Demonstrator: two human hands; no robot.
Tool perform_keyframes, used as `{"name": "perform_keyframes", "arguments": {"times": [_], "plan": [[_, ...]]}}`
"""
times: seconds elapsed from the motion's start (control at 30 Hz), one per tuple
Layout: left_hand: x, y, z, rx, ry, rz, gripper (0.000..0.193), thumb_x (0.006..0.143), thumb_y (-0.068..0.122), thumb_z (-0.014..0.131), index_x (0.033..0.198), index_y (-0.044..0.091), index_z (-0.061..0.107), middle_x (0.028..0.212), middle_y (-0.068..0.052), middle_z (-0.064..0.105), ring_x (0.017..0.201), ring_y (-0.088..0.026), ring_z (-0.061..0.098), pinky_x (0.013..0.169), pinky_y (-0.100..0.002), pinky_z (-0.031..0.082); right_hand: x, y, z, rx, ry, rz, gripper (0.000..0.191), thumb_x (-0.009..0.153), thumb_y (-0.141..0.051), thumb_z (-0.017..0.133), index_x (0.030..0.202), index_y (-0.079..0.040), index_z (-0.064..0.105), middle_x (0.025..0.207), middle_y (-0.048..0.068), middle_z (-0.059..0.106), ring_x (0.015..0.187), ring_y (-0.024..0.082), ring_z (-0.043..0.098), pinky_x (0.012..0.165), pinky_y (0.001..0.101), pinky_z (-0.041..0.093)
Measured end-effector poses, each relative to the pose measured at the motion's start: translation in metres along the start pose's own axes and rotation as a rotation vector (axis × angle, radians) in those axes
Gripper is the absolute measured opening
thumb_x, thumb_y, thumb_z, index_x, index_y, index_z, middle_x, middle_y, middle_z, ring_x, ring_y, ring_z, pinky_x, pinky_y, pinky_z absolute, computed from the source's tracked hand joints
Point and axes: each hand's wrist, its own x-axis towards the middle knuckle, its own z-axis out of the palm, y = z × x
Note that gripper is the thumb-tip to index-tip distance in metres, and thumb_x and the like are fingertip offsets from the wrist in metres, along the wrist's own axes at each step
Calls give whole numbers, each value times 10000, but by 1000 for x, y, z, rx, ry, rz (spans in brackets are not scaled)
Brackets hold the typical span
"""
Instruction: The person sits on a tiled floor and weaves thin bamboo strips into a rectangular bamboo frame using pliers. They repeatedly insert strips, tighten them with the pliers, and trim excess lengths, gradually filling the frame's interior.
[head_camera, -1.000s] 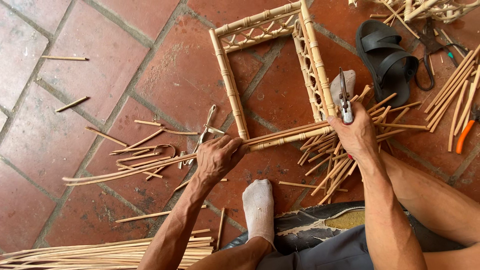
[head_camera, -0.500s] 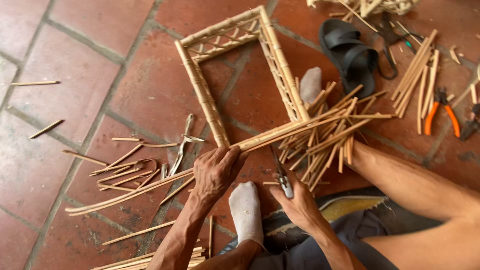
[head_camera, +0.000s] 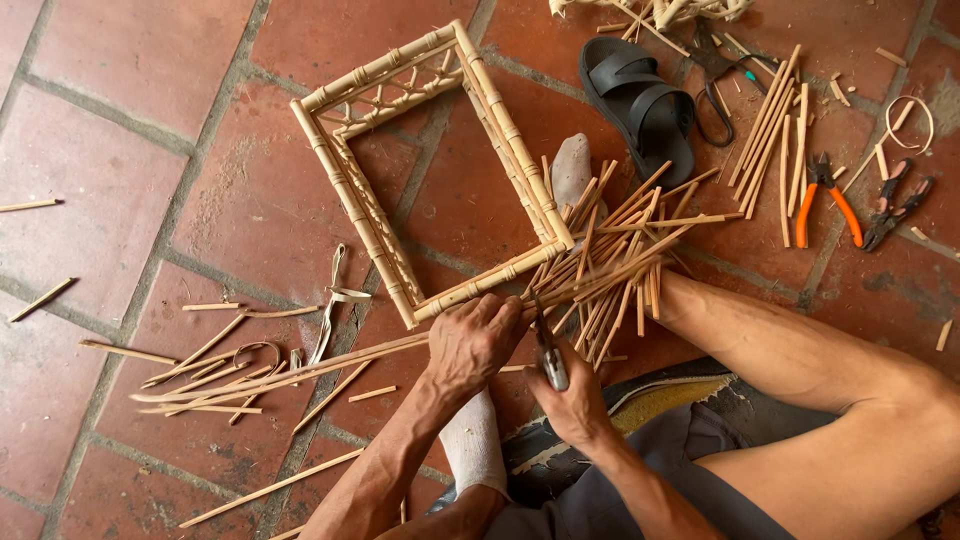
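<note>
- left hand (head_camera: 472, 340) clenched around long cane strips (head_camera: 300, 368), just below the bamboo frame (head_camera: 350, 205).
- right hand (head_camera: 572, 398) beside it, fist closed on a small cutter (head_camera: 550, 362).
- orange pliers (head_camera: 826, 196) far beyond the right hand.

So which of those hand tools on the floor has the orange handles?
The pliers right of the black sandal, beside the stick pile. The neighbouring tool has dark handles; the right hand holds a grey one.
</note>
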Motion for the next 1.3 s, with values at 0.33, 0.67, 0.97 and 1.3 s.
{"name": "perform_keyframes", "arguments": {"times": [0.33, 0.67, 0.97, 1.3], "plan": [[-17, 5, -21, -136, 80, 191, 244, 952, 219, 621, 1165, 107, 662, 965, -85, 669, 768, -195, 649, 536, -322, 506, 48, -35, -41, 459, -64, -13, 284, 934, -242, 783, 1067, -6, 698, 797, 59, 632, 645, 135, 605, 528, 294, 606], [-34, -31, -64, -132, 104, 89, 297, 1014, 158, 668, 1308, 118, 667, 897, -86, 686, 712, -186, 655, 514, -287, 550, 77, -63, -33, 308, 43, -24, 154, 894, -134, 773, 999, -41, 709, 874, 103, 742, 736, 176, 719, 660, 305, 648], [-71, -101, -76, 43, 92, -83, 254, 996, 154, 669, 1243, 214, 679, 655, 8, 504, 513, -127, 467, 393, -301, 391, 146, -59, -71, -161, 107, 78, 264, 883, -161, 831, 982, 2, 648, 761, 43, 626, 647, 193, 624, 616, 358, 585], [-66, -110, -62, 9, 23, -154, 238, 999, 207, 647, 1229, 223, 703, 720, 4, 623, 504, -105, 512, 386, -286, 423, 172, -58, -65, -106, 65, 76, 377, 830, -189, 841, 1144, -102, 650, 803, 14, 606, 691, 134, 627, 642, 309, 579]]}}
